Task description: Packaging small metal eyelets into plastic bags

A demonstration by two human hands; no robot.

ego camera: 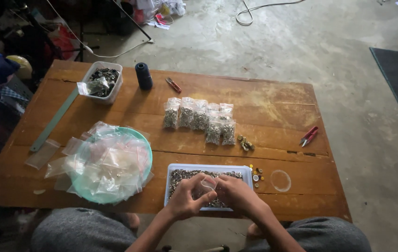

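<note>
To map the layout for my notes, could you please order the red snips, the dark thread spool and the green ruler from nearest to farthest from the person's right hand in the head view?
From the right hand:
1. Red snips, toward the table's right edge.
2. Dark thread spool, at the far side, left of centre.
3. Green ruler, along the left side.

I see small clear filled bags [199,119] in rows mid-table — empty clear bags [110,163] heaped left, one clear bag [207,183] pinched between my hands.
</note>
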